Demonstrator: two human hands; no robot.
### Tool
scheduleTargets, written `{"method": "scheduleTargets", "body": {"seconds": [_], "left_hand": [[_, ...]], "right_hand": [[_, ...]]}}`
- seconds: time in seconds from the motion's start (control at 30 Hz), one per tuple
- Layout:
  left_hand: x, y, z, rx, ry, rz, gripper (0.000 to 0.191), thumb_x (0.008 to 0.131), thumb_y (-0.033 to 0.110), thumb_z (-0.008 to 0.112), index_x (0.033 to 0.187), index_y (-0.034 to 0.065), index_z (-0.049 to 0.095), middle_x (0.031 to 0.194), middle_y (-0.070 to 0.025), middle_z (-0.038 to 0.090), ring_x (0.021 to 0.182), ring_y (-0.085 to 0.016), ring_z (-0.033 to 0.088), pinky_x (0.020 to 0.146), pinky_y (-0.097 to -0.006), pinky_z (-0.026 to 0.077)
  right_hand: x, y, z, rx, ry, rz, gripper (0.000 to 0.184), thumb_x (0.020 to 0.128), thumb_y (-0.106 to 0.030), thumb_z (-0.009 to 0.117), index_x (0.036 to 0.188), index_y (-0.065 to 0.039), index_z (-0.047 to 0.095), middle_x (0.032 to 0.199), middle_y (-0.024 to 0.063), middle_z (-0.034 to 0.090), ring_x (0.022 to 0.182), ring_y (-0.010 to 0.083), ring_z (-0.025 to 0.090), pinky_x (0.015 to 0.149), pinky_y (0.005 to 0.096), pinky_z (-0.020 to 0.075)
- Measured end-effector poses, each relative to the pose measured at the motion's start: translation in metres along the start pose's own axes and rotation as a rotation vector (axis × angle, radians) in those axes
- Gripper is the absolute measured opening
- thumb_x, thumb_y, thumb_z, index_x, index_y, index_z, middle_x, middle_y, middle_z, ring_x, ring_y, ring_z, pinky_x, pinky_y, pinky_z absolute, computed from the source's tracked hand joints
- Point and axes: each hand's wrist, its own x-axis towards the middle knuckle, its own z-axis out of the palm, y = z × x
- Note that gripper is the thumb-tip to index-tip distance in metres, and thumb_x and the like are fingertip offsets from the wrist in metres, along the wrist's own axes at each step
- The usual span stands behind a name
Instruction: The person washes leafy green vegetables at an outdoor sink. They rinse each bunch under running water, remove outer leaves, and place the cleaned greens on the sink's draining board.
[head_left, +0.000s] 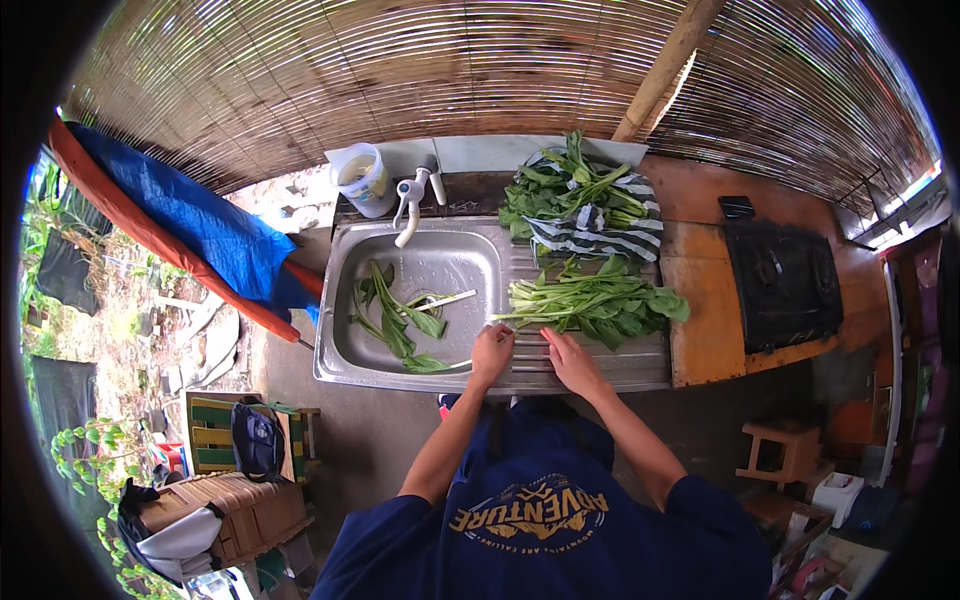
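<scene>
A pile of leafy green vegetables lies across the ribbed drainboard, its pale stem ends toward the basin. My left hand is at the basin's right rim, fingers curled at the stem ends; whether it grips a stem is not clear. My right hand rests by the near edge of the pile, fingers extended toward the stems. In the steel sink basin lie several loose leafy stalks and a pale stem piece near the drain. More greens sit in a striped plastic bag behind the pile.
A faucet stands behind the basin, beside a plastic bucket. On the wooden counter to the right is a black stove with a dark phone-like object behind it. A blue tarp hangs at the left.
</scene>
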Motion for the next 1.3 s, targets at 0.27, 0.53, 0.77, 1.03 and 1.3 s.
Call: {"method": "scheduleTargets", "body": {"seconds": [0.27, 0.53, 0.77, 1.03, 1.3], "left_hand": [[-0.004, 0.005, 0.001, 0.022, 0.042, -0.033, 0.017, 0.078, 0.021, 0.068, 0.087, 0.0063, 0.070, 0.080, -0.0142, 0.064, 0.074, -0.031, 0.063, 0.069, -0.0417, 0.049], [-0.005, 0.006, 0.006, 0.038, 0.106, -0.056, 0.015, 0.077, 0.020, 0.066, 0.085, 0.0079, 0.070, 0.074, -0.0127, 0.064, 0.069, -0.031, 0.063, 0.065, -0.0425, 0.050], [-0.007, 0.011, 0.008, 0.100, 0.106, -0.095, 0.015, 0.078, 0.020, 0.061, 0.086, 0.0100, 0.069, 0.077, -0.0138, 0.064, 0.072, -0.034, 0.064, 0.066, -0.0450, 0.050], [-0.007, 0.011, 0.009, 0.138, 0.086, -0.094, 0.014, 0.080, 0.018, 0.057, 0.088, 0.0107, 0.067, 0.081, -0.0154, 0.063, 0.076, -0.036, 0.063, 0.067, -0.0465, 0.050], [-0.009, 0.008, 0.012, 0.178, 0.082, -0.079, 0.015, 0.081, 0.019, 0.057, 0.089, 0.0119, 0.067, 0.084, -0.0154, 0.062, 0.078, -0.036, 0.063, 0.068, -0.0461, 0.051]], "right_hand": [[-0.003, -0.002, 0.026, -0.065, -0.100, 0.049, 0.041, 0.094, -0.011, 0.045, 0.135, -0.008, 0.045, 0.102, 0.0225, 0.059, 0.091, 0.0398, 0.060, 0.079, 0.0464, 0.0492], [0.000, -0.006, 0.038, -0.057, -0.152, 0.098, 0.039, 0.093, -0.010, 0.046, 0.132, -0.006, 0.047, 0.099, 0.0237, 0.060, 0.091, 0.0414, 0.060, 0.079, 0.0479, 0.0492], [-0.001, -0.007, 0.039, -0.101, -0.133, 0.114, 0.040, 0.092, -0.011, 0.046, 0.132, -0.005, 0.048, 0.100, 0.0241, 0.061, 0.091, 0.0429, 0.060, 0.080, 0.0495, 0.0487], [-0.001, -0.008, 0.039, -0.115, -0.138, 0.125, 0.039, 0.092, -0.011, 0.047, 0.130, -0.005, 0.050, 0.097, 0.0250, 0.063, 0.089, 0.0429, 0.060, 0.079, 0.0498, 0.0493], [0.000, -0.003, 0.044, -0.089, -0.119, 0.107, 0.038, 0.091, -0.009, 0.047, 0.128, -0.001, 0.051, 0.099, 0.0257, 0.063, 0.092, 0.0422, 0.060, 0.080, 0.0481, 0.0492]]}}
